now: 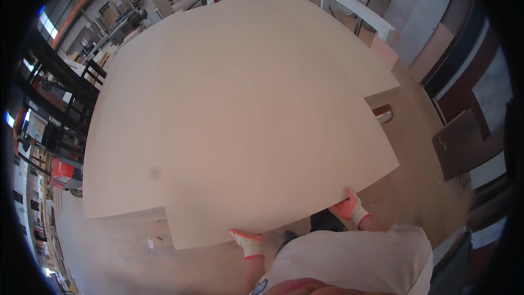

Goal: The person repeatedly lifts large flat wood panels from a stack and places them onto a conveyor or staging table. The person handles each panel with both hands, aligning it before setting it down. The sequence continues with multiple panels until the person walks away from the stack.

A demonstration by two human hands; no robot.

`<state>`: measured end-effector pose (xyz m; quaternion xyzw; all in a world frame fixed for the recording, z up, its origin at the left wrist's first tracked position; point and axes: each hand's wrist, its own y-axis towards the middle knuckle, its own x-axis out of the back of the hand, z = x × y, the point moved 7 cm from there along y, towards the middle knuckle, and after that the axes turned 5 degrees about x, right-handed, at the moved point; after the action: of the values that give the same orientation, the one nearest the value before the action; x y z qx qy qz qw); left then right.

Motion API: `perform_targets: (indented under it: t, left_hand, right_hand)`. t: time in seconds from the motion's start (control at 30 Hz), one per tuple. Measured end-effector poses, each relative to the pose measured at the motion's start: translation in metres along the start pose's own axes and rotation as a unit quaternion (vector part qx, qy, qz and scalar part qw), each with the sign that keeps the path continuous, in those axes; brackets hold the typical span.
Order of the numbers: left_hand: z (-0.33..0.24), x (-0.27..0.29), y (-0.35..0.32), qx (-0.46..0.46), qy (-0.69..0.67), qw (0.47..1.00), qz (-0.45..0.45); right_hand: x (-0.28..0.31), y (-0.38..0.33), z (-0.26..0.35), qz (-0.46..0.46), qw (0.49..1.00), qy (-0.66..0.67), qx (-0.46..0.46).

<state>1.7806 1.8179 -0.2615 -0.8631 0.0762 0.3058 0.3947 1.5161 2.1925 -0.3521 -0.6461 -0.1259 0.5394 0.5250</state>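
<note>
A large flat tan board [234,109], which looks like fibreboard, fills most of the view. It overlaps other sheet below it, whose corners stick out at the left and right. My left hand [250,243], in a white work glove with an orange-coated palm, grips the near edge left of my body. On the same edge, farther right, my right hand [350,208] wears a matching glove; its thumb rests at the rim. The fingertips of both hands are partly hidden by the board.
A white rail frame [349,3] stands at the far right. Dark panels [469,145] lean along the right side. At left are a forklift-like machine's dark mast [60,84] and its red body [63,172]. Small scraps [151,243] lie on the floor.
</note>
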Motion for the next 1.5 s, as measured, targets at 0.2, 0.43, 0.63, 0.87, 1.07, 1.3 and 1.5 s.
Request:
perform_targets:
  t: [0.2,0.43,0.63,0.87,1.07,1.3,1.5]
  left_hand:
    - [0.077,-0.082,0.016,0.297,0.013,0.953,0.056]
    - [0.094,-0.047,0.096,0.369,0.162,0.91,-0.099]
    - [0.041,-0.033,0.227,0.075,-0.067,0.972,-0.214]
    - [0.086,-0.112,0.367,0.14,-0.055,0.982,-0.114]
    - [0.103,-0.15,0.393,0.168,0.018,0.976,-0.141]
    - [0.123,-0.19,0.43,0.182,0.029,0.97,-0.156]
    - [0.139,-0.207,0.439,0.19,0.022,0.963,-0.19]
  right_hand:
    - [-0.074,0.072,0.076,-0.117,0.959,0.044,0.254]
    - [-0.046,0.192,0.217,-0.289,0.843,0.001,0.454]
    - [-0.066,0.238,0.282,-0.238,0.827,0.055,0.506]
    - [-0.106,0.24,0.34,-0.324,0.754,0.053,0.569]
    - [-0.146,0.256,0.367,-0.384,0.76,-0.01,0.524]
    - [-0.212,0.274,0.429,-0.394,0.754,-0.101,0.516]
    - [-0.213,0.29,0.475,-0.5,0.665,-0.254,0.493]
